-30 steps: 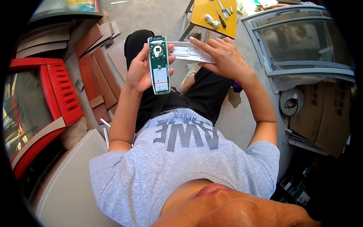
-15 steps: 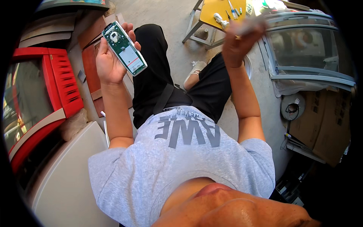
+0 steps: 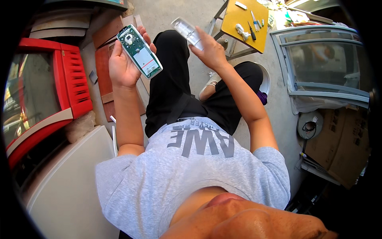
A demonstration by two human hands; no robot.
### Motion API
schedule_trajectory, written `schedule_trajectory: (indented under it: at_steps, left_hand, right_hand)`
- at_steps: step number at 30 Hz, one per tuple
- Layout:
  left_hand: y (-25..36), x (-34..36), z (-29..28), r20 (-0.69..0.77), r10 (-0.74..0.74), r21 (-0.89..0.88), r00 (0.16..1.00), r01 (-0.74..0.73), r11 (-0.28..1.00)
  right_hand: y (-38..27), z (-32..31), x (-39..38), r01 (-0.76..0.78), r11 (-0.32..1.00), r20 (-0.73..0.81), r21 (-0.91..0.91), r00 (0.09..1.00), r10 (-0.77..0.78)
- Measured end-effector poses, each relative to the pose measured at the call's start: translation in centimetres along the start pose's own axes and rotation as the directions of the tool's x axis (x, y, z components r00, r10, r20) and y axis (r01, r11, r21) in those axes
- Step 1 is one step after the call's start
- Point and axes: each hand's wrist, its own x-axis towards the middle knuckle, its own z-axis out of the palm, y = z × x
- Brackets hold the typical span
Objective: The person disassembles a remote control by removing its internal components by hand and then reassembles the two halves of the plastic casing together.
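Held at the upper left of the frame, in the left hand (image 3: 125,69): an open handset (image 3: 142,55), green circuit board (image 3: 134,46) facing up. Palm turned up beneath it, thumb along one long edge, fingers curled around the other; a loose, cradling grip, probably meant to keep pressure off the bare board. Tilted, with the lower end jutting past the palm toward a black trouser leg (image 3: 171,63).

Gripped in the right hand (image 3: 213,51), at upper centre: a long, clear or whitish plastic piece (image 3: 185,31), caught by one end between thumb and fingers, well apart from the handset. Likely held by the end to leave the rest uncovered.

At the upper right of centre, on a yellow tabletop (image 3: 234,22): a black-handled screwdriver (image 3: 252,34), a slim tool (image 3: 255,24), two small cylinders (image 3: 259,24), a crumpled white wad (image 3: 240,31) and a short pale bar (image 3: 240,5). Apparently set there for easy reach.

Hidden: the handset's underside, and the end of the plastic piece under the fingers. Hard to make out: the exact shape of that piece, pale with glare; fine parts on the board, too small to tell. Cut off by the dark round rim: a red frame (image 3: 75,79) at left, paper clutter (image 3: 296,16) at upper right.
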Motion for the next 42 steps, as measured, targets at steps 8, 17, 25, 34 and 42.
schedule_trajectory:
  at_steps: [8, 17, 25, 34, 42]
  left_hand:
    - [-0.6, 0.7, -0.8, -0.063, -0.037, -0.037, 0.997, 0.035, 0.999]
    - [-0.8, 1.3, -0.3, -0.072, -0.042, -0.031, 0.997, 0.039, 0.999]
    - [-0.7, 1.2, 0.2, -0.070, -0.043, -0.016, 0.997, 0.042, 0.999]
    - [-1.0, 1.3, 0.4, -0.080, -0.045, -0.001, 0.996, 0.045, 0.999]
    - [-1.2, 1.4, 0.5, -0.065, -0.056, 0.001, 0.996, 0.056, 0.998]
  right_hand:
    - [-0.7, 1.2, -1.0, 0.063, 0.988, -0.190, 0.143, 0.981, -0.035]
    - [-0.9, 1.0, -2.2, 0.087, 0.960, -0.382, 0.266, 0.924, 0.022]
    - [-0.7, -2.2, -3.2, -0.111, 0.675, -0.260, 0.729, 0.868, 0.423]
    - [-1.2, -2.8, -1.3, -0.132, 0.969, -0.282, 0.208, 0.941, 0.189]
    - [1.7, 2.7, -5.3, -0.153, 0.988, 0.190, 0.031, 0.971, 0.144]
